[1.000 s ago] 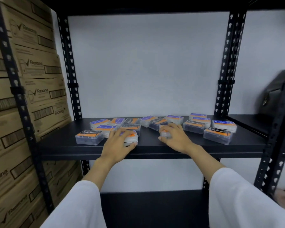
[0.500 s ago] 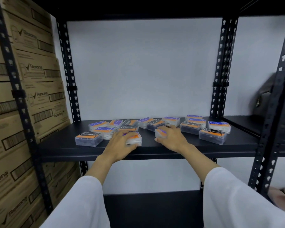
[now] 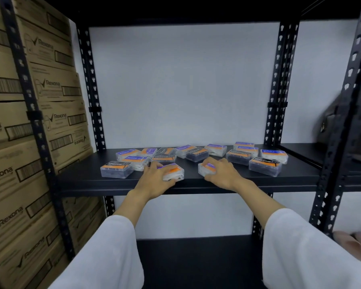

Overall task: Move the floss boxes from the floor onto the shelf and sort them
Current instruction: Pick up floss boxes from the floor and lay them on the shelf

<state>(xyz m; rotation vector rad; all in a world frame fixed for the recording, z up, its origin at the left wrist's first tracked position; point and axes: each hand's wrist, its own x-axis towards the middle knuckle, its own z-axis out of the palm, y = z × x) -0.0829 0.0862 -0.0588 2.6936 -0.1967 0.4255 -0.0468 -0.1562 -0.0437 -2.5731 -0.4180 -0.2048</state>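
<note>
Sitting across the black shelf (image 3: 88, 180), over a dozen floss boxes (image 3: 265, 168) are lying mixed, Charcoal among Round, so moving looks largely done and sorting is remaining. The left hand (image 3: 154, 181) is gripping one white-filled box (image 3: 174, 173); the right hand (image 3: 222, 174) is clasping another (image 3: 205, 168).
</note>
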